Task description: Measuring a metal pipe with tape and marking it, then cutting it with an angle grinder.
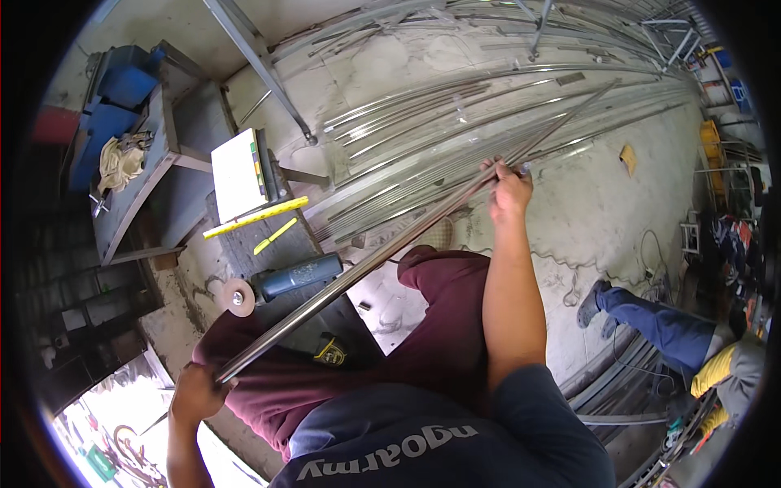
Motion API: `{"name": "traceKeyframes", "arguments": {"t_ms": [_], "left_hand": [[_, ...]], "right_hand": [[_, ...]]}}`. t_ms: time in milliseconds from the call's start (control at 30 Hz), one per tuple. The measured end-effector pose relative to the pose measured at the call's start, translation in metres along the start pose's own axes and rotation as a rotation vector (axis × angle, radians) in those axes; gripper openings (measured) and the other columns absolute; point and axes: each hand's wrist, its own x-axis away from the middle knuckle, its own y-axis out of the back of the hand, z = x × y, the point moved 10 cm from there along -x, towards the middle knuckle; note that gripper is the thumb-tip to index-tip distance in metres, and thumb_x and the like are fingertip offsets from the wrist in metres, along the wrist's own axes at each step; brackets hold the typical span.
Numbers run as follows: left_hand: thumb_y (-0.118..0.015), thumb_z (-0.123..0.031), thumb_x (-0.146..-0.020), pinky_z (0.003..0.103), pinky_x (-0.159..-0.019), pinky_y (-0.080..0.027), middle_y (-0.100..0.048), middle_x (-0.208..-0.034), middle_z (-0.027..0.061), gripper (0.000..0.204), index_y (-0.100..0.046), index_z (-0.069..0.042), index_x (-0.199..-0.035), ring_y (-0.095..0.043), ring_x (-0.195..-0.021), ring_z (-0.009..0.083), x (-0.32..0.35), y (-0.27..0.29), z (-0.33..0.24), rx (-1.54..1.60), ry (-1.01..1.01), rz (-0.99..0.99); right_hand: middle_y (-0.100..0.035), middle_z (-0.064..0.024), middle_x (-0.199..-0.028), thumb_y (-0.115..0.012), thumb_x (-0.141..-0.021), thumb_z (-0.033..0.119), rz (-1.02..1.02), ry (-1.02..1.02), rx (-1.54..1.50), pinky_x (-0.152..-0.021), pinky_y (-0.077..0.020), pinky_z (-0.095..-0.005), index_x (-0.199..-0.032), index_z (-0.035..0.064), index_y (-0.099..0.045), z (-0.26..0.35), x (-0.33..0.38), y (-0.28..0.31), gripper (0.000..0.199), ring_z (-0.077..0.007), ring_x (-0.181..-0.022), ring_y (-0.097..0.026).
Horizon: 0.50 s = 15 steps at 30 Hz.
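Note:
I hold a long shiny steel tube (382, 256) that runs diagonally from lower left to upper right across my lap. My left hand (194, 394) is closed around its near end at the lower left. My right hand (509, 191) grips it farther up, arm stretched forward, over a floor covered with more steel tubes (423, 138). My dark red trouser leg (443, 325) lies under the tube.
An angle grinder (285, 281) with a worn disc lies on a dark bench, beside a yellow ruler (256, 218) and a white pad (237, 175). A blue vise (118, 98) and a rag sit at left. Another person in blue trousers (659, 321) crouches at right.

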Motion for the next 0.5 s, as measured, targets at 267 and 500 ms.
{"name": "traceKeyframes", "arguments": {"t_ms": [267, 500], "left_hand": [[-0.076, -0.043, -0.096, 0.058, -0.079, -0.052, -0.069, -0.088, 0.0298, 0.053, -0.058, 0.000, -0.119, -0.068, -0.088, 0.0521, -0.103, 0.034, -0.148, -0.057, -0.328, 0.041], [-0.067, -0.025, -0.105, 0.045, -0.061, -0.052, -0.066, -0.079, 0.0200, 0.029, -0.052, -0.003, -0.113, -0.069, -0.071, 0.0312, -0.202, 0.072, -0.256, 0.132, -0.426, 0.252]], "right_hand": [[-0.067, -0.0164, -0.106, -0.056, -0.108, 0.008, 0.063, -0.225, 0.197, -0.080, -0.0624, -0.0443, -0.121, -0.0010, -0.058, -0.019, 0.083, -0.067, 0.015, -0.0280, -0.095, -0.072], [-0.058, -0.0045, -0.088, -0.071, -0.102, 0.010, 0.187, -0.024, 0.162, -0.053, -0.0548, -0.0312, -0.112, 0.0048, -0.046, -0.059, 0.130, -0.134, 0.027, -0.0129, -0.070, -0.064]]}}
